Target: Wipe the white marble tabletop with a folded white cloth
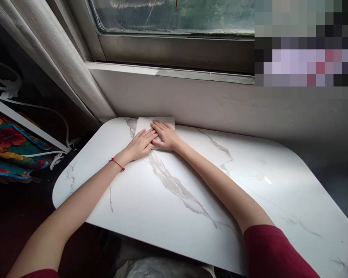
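Observation:
A white cloth or paper towel lies flat on the white marble-patterned table, close to its far edge. My left hand rests palm down on the near left part of it, fingers stretched out and pointing right. Just right of it, my right hand also lies flat on the white sheet, fingers extended to the left. The fingers of both hands meet near the middle of the sheet. A thin red cord bracelet circles my left wrist.
Behind the table stands a low wall under a window. A pale curtain hangs at the left, beside a white metal frame with colourful flowered fabric. The table's right corner is rounded.

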